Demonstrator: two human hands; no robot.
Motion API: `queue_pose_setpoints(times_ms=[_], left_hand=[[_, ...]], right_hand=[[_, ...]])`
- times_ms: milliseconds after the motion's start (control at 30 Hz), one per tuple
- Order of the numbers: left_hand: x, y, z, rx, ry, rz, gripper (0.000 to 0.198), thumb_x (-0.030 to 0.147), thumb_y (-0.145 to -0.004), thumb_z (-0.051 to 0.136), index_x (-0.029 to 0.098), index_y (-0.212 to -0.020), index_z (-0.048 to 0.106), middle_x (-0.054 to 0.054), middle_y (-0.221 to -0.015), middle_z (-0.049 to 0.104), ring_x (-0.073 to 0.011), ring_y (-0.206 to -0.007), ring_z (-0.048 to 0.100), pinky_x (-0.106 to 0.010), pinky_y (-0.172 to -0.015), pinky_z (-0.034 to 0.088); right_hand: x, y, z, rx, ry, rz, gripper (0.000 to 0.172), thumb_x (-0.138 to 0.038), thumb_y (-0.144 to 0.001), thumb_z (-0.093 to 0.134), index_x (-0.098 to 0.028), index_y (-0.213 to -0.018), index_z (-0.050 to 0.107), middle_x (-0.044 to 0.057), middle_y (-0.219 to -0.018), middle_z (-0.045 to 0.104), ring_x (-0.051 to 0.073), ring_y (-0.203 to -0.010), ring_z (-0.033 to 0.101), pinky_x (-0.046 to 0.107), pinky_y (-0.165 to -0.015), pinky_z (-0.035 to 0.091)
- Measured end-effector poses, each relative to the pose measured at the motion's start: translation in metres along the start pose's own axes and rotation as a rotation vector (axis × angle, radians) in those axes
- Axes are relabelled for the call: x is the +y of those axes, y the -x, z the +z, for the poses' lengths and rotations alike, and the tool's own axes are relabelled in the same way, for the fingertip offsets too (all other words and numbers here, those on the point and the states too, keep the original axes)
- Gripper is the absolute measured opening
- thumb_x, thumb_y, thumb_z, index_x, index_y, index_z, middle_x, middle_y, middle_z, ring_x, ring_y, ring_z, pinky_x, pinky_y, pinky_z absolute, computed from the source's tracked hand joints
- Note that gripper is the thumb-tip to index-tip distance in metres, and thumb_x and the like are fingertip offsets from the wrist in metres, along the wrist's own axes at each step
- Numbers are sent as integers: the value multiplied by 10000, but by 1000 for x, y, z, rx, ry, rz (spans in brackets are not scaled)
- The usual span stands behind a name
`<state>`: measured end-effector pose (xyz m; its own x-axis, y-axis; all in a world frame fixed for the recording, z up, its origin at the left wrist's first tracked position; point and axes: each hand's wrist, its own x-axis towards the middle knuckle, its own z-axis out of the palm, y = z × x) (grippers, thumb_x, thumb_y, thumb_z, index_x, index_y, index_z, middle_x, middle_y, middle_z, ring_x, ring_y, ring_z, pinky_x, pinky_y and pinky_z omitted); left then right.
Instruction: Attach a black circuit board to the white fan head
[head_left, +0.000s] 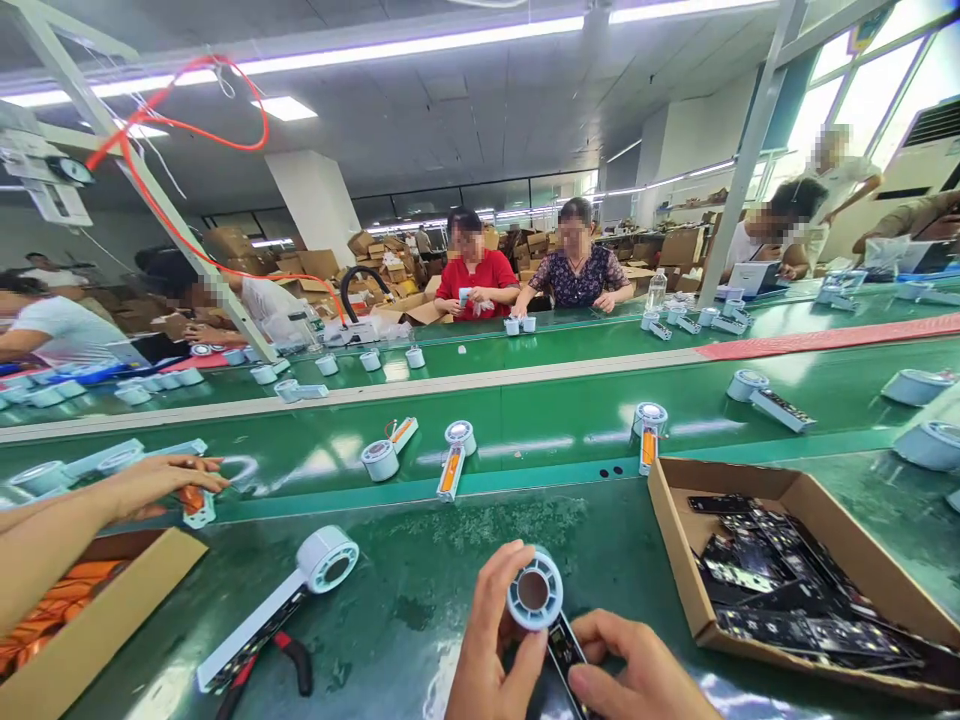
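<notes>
Low in the middle of the view, my left hand (491, 640) grips a small white fan housing (534, 596) with a round ring head. A black circuit board (566, 652) runs down its handle part. My right hand (626, 670) pinches that board and the handle from the right. A second white fan housing (289, 595) lies on the green table to the left, its ring head pointing up-right. Black cutters with red handles (281, 660) lie beside it.
A cardboard box of black circuit boards (780, 575) sits at my right. Another box with orange parts (82, 620) is at left, where a co-worker's arm (97, 505) reaches over the conveyor (525, 430). Several fan housings ride the belt. People sit across it.
</notes>
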<state>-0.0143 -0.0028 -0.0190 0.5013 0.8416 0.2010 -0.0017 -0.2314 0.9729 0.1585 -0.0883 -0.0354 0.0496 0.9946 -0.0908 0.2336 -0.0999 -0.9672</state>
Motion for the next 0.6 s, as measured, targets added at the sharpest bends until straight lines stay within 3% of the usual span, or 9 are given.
queue_pose_setpoints(times_ms=[167,333,533,600], left_hand=[[-2,-2,-5,-26,-35,48,466,256,-927,520,378,-1377,512,-27,-1547,380,-263,-1423,402,-373,-1131,430],[7,-7,-12,-79,-124,67,487,211,-900,519,354,-1364,545,-50,-1536,401,-284,-1424,400,-375,-1070,491],[15,-14,-18,-153,-149,65,507,257,-902,526,354,-1400,531,-56,-1552,368,-280,-1412,418,-361,-1049,504],[19,-17,-21,-157,-133,60,542,326,-889,575,348,-1426,507,-66,-1562,351,-285,-1314,522,-359,-1004,527]], right_hand=[[21,-6,5,-28,-28,-73,498,-600,-862,603,-143,-1028,710,77,-884,690,194,-815,611,227,-633,446],[7,-11,3,-52,-18,-105,642,-735,-844,551,-141,-1047,686,50,-842,603,168,-757,514,240,-649,418],[-3,-20,6,-76,-73,-59,719,-795,-821,546,-108,-1007,644,3,-762,465,120,-663,357,216,-545,279],[1,-23,9,-64,-119,-56,718,-796,-817,562,-110,-1012,645,-7,-749,450,109,-644,330,215,-530,246]])
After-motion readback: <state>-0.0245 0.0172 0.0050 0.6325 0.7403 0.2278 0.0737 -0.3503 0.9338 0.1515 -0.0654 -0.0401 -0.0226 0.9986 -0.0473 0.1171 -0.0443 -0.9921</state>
